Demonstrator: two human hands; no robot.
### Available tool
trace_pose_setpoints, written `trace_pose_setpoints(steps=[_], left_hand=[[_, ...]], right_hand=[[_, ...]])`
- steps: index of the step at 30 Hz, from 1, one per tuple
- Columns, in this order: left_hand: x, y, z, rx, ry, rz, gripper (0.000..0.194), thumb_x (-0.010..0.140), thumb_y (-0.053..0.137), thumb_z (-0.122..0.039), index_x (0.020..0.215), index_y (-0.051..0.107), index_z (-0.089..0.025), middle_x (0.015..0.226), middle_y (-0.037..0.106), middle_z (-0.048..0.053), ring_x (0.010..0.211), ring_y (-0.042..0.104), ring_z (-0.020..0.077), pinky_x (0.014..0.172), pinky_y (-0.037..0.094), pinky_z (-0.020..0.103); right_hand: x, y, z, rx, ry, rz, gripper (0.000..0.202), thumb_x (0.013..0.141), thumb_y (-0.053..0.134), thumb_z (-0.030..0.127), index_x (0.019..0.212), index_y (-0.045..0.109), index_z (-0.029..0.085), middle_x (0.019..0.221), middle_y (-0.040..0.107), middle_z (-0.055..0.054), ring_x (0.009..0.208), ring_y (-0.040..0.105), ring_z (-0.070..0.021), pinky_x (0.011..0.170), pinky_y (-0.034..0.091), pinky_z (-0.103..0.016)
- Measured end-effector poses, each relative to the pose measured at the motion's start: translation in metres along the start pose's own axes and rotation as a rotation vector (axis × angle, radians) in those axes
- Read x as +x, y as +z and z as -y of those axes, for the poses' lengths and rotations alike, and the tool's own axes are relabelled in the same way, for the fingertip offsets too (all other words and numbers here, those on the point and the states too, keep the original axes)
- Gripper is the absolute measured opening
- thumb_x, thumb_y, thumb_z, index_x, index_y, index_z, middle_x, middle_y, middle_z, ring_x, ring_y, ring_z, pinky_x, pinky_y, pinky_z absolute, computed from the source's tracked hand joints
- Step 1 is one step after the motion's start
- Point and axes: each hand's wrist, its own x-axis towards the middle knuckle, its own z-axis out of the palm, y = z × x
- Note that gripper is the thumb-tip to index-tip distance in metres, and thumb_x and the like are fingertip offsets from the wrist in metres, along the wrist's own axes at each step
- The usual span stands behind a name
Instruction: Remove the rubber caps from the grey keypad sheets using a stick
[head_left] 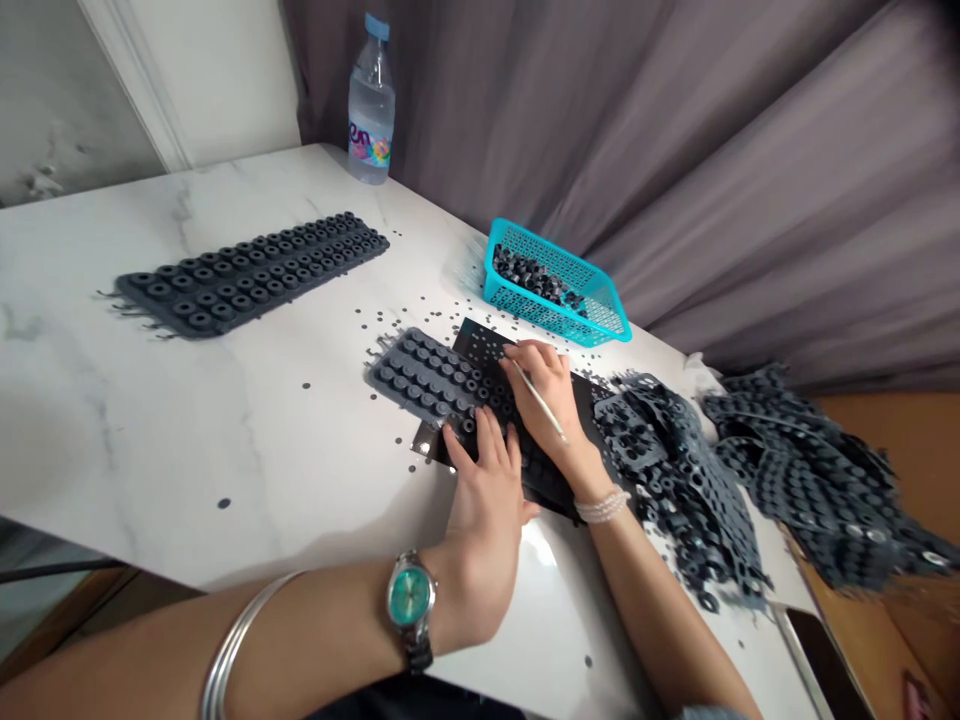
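A dark grey moulded rubber sheet (424, 375) with rows of round raised rings lies across a black flat board (480, 340). My left hand (484, 490) rests on the sheet's near edge, fingers stretched out and pressing it. Beside it, my right hand (551, 395) is closed around a thin pale stick-like tool (538, 400). The tool's tip is hidden under the fingers, over the sheet. Part of the sheet is covered by both hands.
Another ringed sheet (255, 275) lies at left. A turquoise basket (555, 325) holds small black rubber pieces. Spent sheets and loose rings (675, 480) pile at right, with more sheets (810, 470) beyond. A water bottle (371, 105) stands at back. Small black discs dot the table.
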Motion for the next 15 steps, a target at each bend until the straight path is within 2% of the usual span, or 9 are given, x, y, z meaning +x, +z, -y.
trace_pose_setpoints(steps=[3, 6, 9, 15], left_hand=[[0.001, -0.001, -0.001, -0.005, 0.003, 0.022, 0.066, 0.087, 0.055, -0.05, 0.143, 0.042, -0.017, 0.15, 0.039, 0.019, 0.141, 0.032, 0.0334, 0.108, 0.035, 0.06], [0.001, -0.002, -0.001, -0.03, 0.002, 0.012, 0.068, 0.086, 0.056, -0.049, 0.141, 0.043, -0.012, 0.15, 0.037, 0.022, 0.141, 0.031, 0.0346, 0.109, 0.034, 0.06], [0.002, -0.002, -0.001, -0.049, -0.003, 0.001, 0.071, 0.085, 0.057, -0.049, 0.141, 0.043, -0.008, 0.15, 0.036, 0.025, 0.141, 0.031, 0.0351, 0.108, 0.035, 0.058], [0.002, -0.002, -0.001, -0.012, -0.006, 0.015, 0.072, 0.086, 0.054, -0.051, 0.142, 0.041, -0.008, 0.15, 0.037, 0.024, 0.142, 0.03, 0.0348, 0.108, 0.036, 0.058]], right_hand=[[-0.005, -0.009, 0.005, 0.076, -0.123, 0.111, 0.019, 0.097, 0.048, 0.032, 0.106, 0.062, 0.024, 0.124, 0.064, -0.009, 0.123, 0.05, -0.0271, 0.092, 0.042, -0.046], [-0.007, -0.016, 0.015, 0.086, -0.224, 0.202, 0.019, 0.097, 0.048, 0.03, 0.106, 0.063, 0.024, 0.128, 0.064, -0.007, 0.127, 0.048, -0.0273, 0.093, 0.042, -0.047], [-0.004, -0.017, 0.022, 0.074, -0.238, 0.228, 0.02, 0.097, 0.047, 0.028, 0.106, 0.063, 0.023, 0.126, 0.065, -0.007, 0.128, 0.047, -0.0276, 0.092, 0.043, -0.046], [0.002, -0.013, 0.022, 0.056, -0.276, 0.274, 0.022, 0.099, 0.043, 0.027, 0.106, 0.063, 0.021, 0.126, 0.065, -0.008, 0.128, 0.047, -0.027, 0.091, 0.043, -0.046]])
